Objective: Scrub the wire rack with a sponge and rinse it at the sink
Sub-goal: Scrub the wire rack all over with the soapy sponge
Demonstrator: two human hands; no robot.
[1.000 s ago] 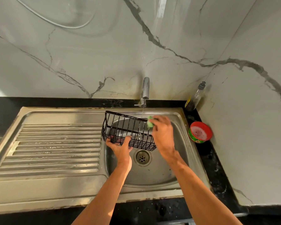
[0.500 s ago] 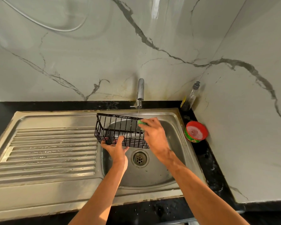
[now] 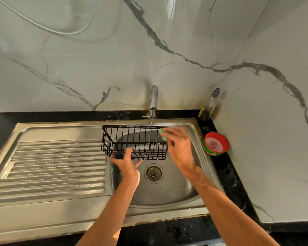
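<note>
A black wire rack [image 3: 134,142] hangs level over the steel sink basin [image 3: 167,189]. My left hand [image 3: 126,161] grips its near lower edge from below, thumb up against the front wires. At the rack's right end my right hand [image 3: 179,146] holds a green sponge [image 3: 163,134], which is pressed against the end wires and mostly hidden by my fingers. A thin stream of water falls from the tap [image 3: 153,100] into the rack's right half.
A ribbed steel drainboard [image 3: 57,167] lies left of the basin, the drain [image 3: 153,173] sits below the rack. On the black counter at the right stand a red-and-green tub of dish soap [image 3: 215,143] and a clear bottle [image 3: 209,105]. Marble walls close the back and right.
The rack has tilted back to level under the tap. My right hand with the sponge has slid along the rack's right end. My left hand keeps its hold.
</note>
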